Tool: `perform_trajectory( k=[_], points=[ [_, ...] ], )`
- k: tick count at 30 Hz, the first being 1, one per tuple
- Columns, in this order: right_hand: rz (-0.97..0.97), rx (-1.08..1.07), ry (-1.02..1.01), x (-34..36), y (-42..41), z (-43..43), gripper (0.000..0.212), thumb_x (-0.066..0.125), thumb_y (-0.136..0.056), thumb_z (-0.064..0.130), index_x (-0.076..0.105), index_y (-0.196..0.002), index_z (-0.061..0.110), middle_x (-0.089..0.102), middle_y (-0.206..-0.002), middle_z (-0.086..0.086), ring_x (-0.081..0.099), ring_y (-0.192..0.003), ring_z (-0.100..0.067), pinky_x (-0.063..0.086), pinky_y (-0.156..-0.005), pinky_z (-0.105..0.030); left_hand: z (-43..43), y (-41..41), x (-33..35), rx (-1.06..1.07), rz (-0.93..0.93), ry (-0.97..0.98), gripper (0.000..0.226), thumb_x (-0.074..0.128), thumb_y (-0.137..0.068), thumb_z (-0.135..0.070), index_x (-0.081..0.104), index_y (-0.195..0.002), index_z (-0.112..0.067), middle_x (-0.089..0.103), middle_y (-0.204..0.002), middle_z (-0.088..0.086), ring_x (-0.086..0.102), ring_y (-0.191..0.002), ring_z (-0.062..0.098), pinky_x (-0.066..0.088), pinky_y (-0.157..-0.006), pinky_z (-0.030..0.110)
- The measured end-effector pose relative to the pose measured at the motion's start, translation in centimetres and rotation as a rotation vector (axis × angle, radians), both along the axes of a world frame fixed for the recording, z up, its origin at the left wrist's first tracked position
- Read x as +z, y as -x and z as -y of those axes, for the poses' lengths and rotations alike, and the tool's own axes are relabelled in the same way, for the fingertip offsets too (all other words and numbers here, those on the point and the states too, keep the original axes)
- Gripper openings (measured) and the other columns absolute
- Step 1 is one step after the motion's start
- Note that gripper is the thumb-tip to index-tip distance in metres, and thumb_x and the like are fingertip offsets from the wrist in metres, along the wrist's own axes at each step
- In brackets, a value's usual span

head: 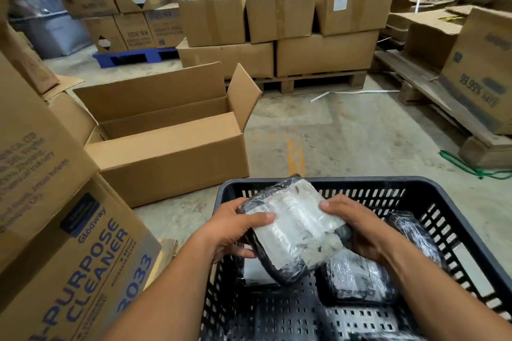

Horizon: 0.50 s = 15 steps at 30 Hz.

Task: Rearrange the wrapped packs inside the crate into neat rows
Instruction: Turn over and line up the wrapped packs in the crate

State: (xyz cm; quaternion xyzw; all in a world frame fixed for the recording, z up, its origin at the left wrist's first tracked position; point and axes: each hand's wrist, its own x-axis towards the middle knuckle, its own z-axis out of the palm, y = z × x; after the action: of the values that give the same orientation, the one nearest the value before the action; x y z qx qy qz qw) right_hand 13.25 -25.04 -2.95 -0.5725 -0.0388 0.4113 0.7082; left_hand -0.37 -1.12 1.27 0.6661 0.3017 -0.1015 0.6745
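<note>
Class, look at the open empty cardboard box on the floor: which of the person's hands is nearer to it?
Left. The left hand grips the wrapped pack on the side facing the open box; the right hand holds the pack's far side.

The crate (454,219) is black plastic with slotted walls and a perforated bottom, and it is mostly empty. One wrapped pack (293,227) is lifted above the left part of the crate, tilted, with its far end higher than the rim. It is a dark pack in clear film, with a large white label on its upper face. A second dark pack (357,279) lies flat on the crate bottom, near the middle. A third pack (415,235) leans against the right wall. A pale pack (256,271) lies under the lifted one, mostly hidden.
</note>
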Motion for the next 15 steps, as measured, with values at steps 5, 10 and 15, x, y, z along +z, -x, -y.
perform_trajectory(
  k=[5,10,15],
  points=[
    [0.065,0.136,0.088,1.1,-0.1,-0.6,0.065,0.093,-0.066,0.021,0.061,-0.122,0.03,0.068,-0.117,-0.024,0.074,-0.077,-0.037,0.063,-0.057,-0.044,0.3,-0.4,0.7,0.0,0.05,0.015,0.055,0.098,-0.048,-0.043,0.081,-0.099,-0.031,0.079,-0.113,0.013,0.073,-0.102,0.029,0.054,-0.09,0.046],
    [0.047,-0.058,0.023,0.3,0.3,-1.8,0.062,0.085,-0.072,0.008,0.056,-0.125,0.026,0.07,-0.119,-0.024,0.078,-0.082,-0.037,0.063,-0.062,-0.046,0.7,-0.6,-0.1,0.129,0.01,0.031,0.065,0.096,-0.065,-0.03,0.063,-0.12,-0.029,0.081,-0.104,0.01,0.079,-0.087,0.03,0.064,-0.067,0.049],
    [0.086,0.055,0.122,-0.6,0.5,-1.5,0.046,0.09,-0.063,0.03,0.058,-0.087,0.008,0.074,-0.086,-0.01,0.07,-0.065,-0.021,0.059,-0.06,-0.035,0.4,-0.7,0.6,0.094,0.099,-0.074,0.048,0.089,-0.077,-0.011,0.072,-0.12,-0.025,0.082,-0.097,0.011,0.08,-0.085,0.03,0.065,-0.078,0.044]
  ],
)
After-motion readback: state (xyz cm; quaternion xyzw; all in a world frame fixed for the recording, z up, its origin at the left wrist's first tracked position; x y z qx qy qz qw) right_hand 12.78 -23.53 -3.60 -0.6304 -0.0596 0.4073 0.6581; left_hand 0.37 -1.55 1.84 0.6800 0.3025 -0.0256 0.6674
